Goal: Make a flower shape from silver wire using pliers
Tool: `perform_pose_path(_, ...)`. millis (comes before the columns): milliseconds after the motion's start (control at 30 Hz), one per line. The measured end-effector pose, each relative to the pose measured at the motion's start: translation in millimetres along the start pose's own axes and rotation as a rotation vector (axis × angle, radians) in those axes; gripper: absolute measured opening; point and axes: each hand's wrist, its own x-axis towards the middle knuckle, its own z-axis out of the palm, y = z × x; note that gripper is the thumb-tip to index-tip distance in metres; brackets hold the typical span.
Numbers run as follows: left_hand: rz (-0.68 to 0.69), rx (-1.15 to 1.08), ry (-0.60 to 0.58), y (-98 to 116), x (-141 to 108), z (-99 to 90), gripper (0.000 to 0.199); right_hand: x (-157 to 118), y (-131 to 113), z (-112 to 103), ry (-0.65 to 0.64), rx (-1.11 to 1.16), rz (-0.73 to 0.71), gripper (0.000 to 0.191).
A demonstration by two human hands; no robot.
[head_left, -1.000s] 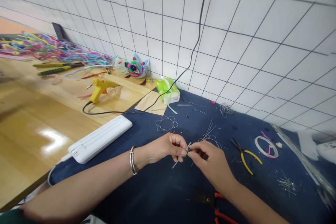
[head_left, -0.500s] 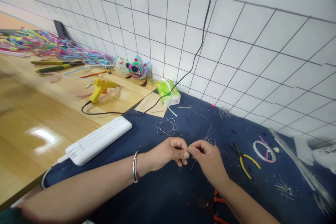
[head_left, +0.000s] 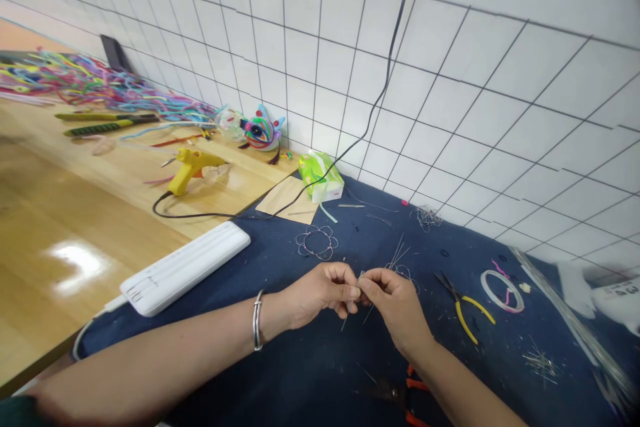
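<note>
My left hand (head_left: 327,290) and my right hand (head_left: 395,297) meet fingertip to fingertip over the dark blue cloth (head_left: 280,373). Both are closed in a pinch on thin metal wires (head_left: 369,313), whose ends stick out below the fingers. The exact spot where the wires are gripped is hidden. Just behind my hands lies a flower-shaped wire loop (head_left: 317,242). Another looped wire piece (head_left: 403,271) with straight wires beside it lies behind my right hand, partly covered by it.
Yellow-handled pliers (head_left: 467,310) and a white ring (head_left: 503,291) lie to the right. Red-handled cutters (head_left: 413,393) sit partly under my right forearm. A white power strip (head_left: 187,267), a yellow glue gun (head_left: 190,170) and a green tissue pack (head_left: 320,177) stand left and behind.
My hands stay together in nearly the same place, with only slight finger movement. The wire ends below the fingers have shifted a little.
</note>
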Motion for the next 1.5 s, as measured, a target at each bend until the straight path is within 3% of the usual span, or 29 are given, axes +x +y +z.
perform_pose_path(167,-0.004,0.020,0.033,-3,1,1.0,0.020,0,3,0,0.002,-0.046,-0.018,0.017)
perform_pose_path(633,-0.046,-0.156,0.058,-8,2,2.7,0.022,0,13,15,0.074,0.225,0.047,0.019)
perform_pose_path(767,0.019,-0.171,0.124,-7,3,0.7,0.021,6,15,3,0.134,0.222,0.054,0.019)
perform_pose_path(900,0.086,-0.179,0.257,-7,7,-3.6,0.023,40,18,-35,0.292,0.180,0.037,0.019)
perform_pose_path(1067,0.061,-0.174,0.238,-9,9,-4.3,0.025,107,33,-71,0.396,0.169,0.055,0.018)
perform_pose_path(1233,0.052,-0.174,0.231,-8,8,-5.8,0.025,155,53,-67,0.420,0.193,0.077,0.017)
perform_pose_path(1500,0.052,-0.164,0.218,-9,9,-7.0,0.022,188,54,-56,0.374,0.178,0.063,0.017)
